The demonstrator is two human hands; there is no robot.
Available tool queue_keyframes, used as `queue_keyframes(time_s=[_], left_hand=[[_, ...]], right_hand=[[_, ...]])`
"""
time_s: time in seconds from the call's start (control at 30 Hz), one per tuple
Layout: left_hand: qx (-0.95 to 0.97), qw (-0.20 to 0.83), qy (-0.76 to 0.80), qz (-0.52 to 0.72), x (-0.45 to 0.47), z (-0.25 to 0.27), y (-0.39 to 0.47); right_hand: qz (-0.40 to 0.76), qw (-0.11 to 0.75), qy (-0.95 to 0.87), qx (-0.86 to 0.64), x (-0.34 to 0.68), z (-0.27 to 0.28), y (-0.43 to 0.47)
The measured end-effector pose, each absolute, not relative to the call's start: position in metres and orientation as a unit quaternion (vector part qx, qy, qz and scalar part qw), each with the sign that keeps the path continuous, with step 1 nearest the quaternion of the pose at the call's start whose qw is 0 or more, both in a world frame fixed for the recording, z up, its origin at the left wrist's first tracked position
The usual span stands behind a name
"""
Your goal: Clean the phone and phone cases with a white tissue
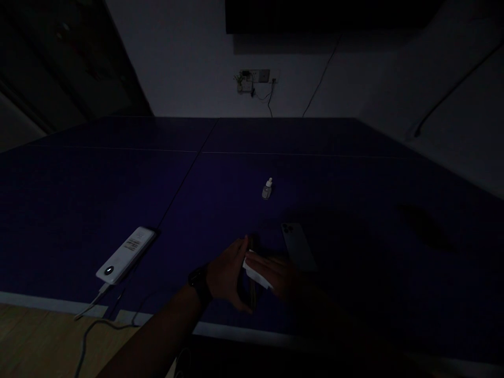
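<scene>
My left hand [226, 270], with a dark watch [199, 283] on its wrist, spans a dark flat object [252, 296] with thumb and fingers at its two ends. Its exact kind is lost in the dim light. A folded white cloth or tissue [258, 277] lies under the bent fingers of my right hand [277, 274], which presses it against that object. Just right of my hands, a phone [298, 247] rests with its camera side up. Beyond them stands a small clear bottle [266, 190] with a white cap.
A white power bank [126, 254] with a cable [92, 304] lies at left on the dark blue tabletop [220, 184]. A dark shape, perhaps a shadow, is at right. Wall sockets [258, 77] with plugs and cords are behind the table, below a dark screen [331, 16].
</scene>
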State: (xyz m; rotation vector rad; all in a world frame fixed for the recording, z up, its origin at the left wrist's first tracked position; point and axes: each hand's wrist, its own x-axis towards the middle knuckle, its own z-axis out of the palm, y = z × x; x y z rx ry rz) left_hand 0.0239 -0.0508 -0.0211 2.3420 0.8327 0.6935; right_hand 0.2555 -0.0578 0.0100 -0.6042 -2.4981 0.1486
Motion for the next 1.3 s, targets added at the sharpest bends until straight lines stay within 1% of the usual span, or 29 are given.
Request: queue_keyframes(time_s=[0.07,0.17,0.3,0.4,0.47,0.57,0.73,0.9,0.97,1.13,1.2,1.3], left_hand=[[0.875,0.276,0.293,0.270,0.026,-0.014,-0.050],[0.875,0.273,0.284,0.282,0.029,-0.004,-0.048],[0.880,0.258,0.282,0.280,0.028,-0.007,-0.048],[0.877,0.257,0.308,0.265,0.025,-0.016,-0.050],[0.872,0.265,0.324,0.254,0.024,-0.020,-0.052],[0.871,0.270,0.322,0.255,0.024,-0.019,-0.052],[0.879,0.261,0.276,0.287,0.027,-0.008,-0.048],[0.875,0.264,0.275,0.300,0.028,-0.006,-0.047],[0.872,0.265,0.291,0.291,0.027,-0.009,-0.049],[0.873,0.266,0.312,0.262,0.026,-0.015,-0.052],[0.875,0.262,0.318,0.254,0.026,-0.014,-0.053],[0.879,0.260,0.315,0.248,0.026,-0.011,-0.053]], right_hand=[[0.063,0.306,-0.921,-0.235,0.252,0.015,-0.040],[0.082,0.316,-0.912,-0.249,0.247,0.021,-0.020],[0.094,0.319,-0.911,-0.242,0.248,0.017,-0.030],[0.102,0.298,-0.922,-0.224,0.254,0.009,-0.059],[0.111,0.266,-0.932,-0.219,0.258,0.007,-0.074],[0.119,0.244,-0.939,-0.210,0.260,0.009,-0.075],[0.138,0.306,-0.914,-0.230,0.249,0.020,-0.035],[0.164,0.328,-0.907,-0.209,0.243,0.017,-0.033],[0.188,0.313,-0.909,-0.202,0.247,0.013,-0.046],[0.277,0.219,-0.914,-0.200,0.262,0.017,-0.069],[0.300,0.220,-0.902,-0.219,0.267,0.021,-0.070],[0.298,0.219,-0.898,-0.240,0.271,0.023,-0.073]])
